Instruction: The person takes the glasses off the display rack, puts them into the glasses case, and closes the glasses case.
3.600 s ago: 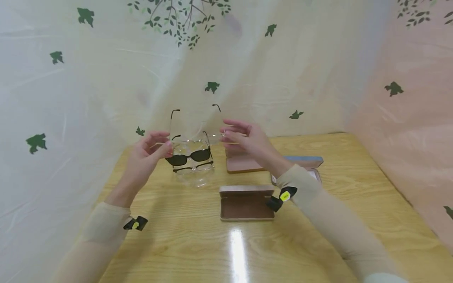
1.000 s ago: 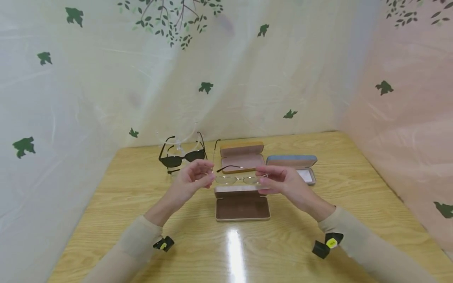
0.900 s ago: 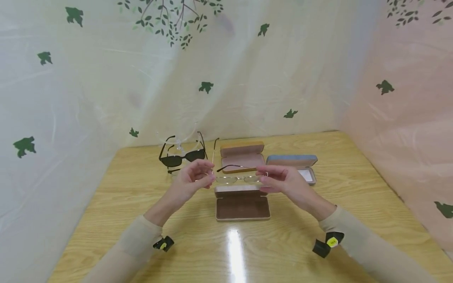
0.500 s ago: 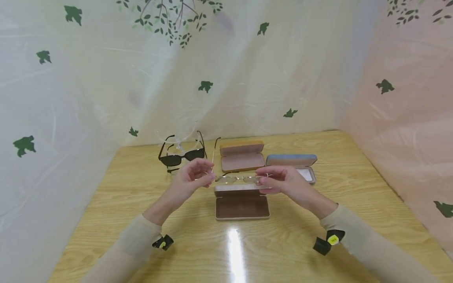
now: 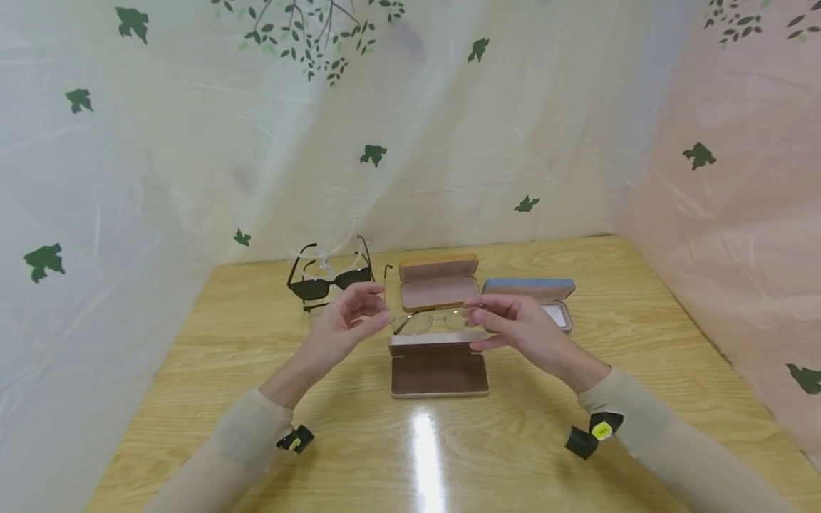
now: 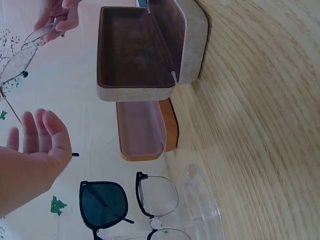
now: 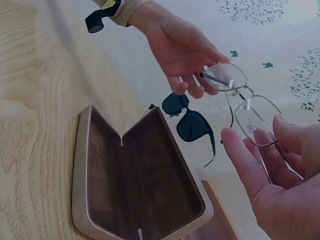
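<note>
A pair of thin metal-framed eyeglasses (image 5: pixel 420 323) with clear lenses is held up between my two hands, above the open lid of a beige eyeglass case (image 5: pixel 439 376). My left hand (image 5: pixel 351 313) grips one end of the frame; the temple on that side points away, its dark tip past my fingers. My right hand (image 5: pixel 522 331) pinches the other end between thumb and fingers, and the temple there lies folded across behind the lenses. In the right wrist view the eyeglasses (image 7: pixel 252 95) span the gap between both hands. The beige case (image 7: pixel 145 175) has a bare brown lining.
Black sunglasses (image 5: pixel 312 290) and other glasses stand on a clear rack at the left rear. An open orange case (image 5: pixel 439 291) sits behind the beige one, and a blue case (image 5: pixel 529 286) holding a white cloth (image 5: pixel 555 317) lies to its right. A patterned curtain (image 5: pixel 436 142) hangs behind.
The eyeglasses came from the rack at the left to above the beige case. Since then the right-side temple has folded inward behind the lenses, and the frame has tilted slightly.
</note>
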Available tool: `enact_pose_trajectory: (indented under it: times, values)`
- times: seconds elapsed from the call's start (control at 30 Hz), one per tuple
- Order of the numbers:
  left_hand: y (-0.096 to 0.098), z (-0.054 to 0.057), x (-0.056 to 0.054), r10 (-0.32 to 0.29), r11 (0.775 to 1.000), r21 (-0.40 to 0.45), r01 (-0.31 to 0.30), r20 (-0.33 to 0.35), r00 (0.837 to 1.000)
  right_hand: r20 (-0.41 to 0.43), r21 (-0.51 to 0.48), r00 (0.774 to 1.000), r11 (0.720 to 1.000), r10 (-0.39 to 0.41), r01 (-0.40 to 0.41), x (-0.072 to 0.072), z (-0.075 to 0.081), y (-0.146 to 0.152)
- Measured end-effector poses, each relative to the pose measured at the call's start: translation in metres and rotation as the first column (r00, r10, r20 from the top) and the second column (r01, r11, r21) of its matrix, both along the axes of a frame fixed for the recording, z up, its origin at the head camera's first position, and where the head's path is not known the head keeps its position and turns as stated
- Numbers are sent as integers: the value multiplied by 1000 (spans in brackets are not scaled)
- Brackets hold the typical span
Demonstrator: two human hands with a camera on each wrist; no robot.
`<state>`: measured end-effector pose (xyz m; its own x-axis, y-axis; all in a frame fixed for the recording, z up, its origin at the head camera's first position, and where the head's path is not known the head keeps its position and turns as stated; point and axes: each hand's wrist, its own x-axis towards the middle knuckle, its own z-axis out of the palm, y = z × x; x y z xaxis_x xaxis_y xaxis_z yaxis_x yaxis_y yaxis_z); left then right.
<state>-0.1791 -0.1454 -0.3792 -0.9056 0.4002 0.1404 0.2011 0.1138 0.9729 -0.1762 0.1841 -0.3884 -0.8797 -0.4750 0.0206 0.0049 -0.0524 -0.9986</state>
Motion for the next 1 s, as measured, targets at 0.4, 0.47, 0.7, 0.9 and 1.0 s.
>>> enact_pose_trajectory:
  times: [0.4, 0.47, 0.7, 0.9, 1.0]
  values:
    - [3, -11, 4, -89, 994, -63, 91, 33, 996, 17, -59, 1000, 998, -25, 26, 0, 2, -1]
    - [5, -10, 5, -100, 992, -74, 102, 32, 994, 17, -57, 1000, 998, -23, 24, 0, 3, -2]
    - [8, -10, 6, -125, 990, -69, 126, 18, 992, 17, -51, 1000, 998, -20, 21, -1, 2, -4]
    - [10, -10, 6, -143, 989, -29, 142, -24, 989, 13, -26, 1000, 999, -21, 21, -2, 2, -6]
    - [11, -11, 6, -155, 988, -8, 155, -34, 987, 6, -8, 1000, 1000, -25, 25, -1, 4, -7]
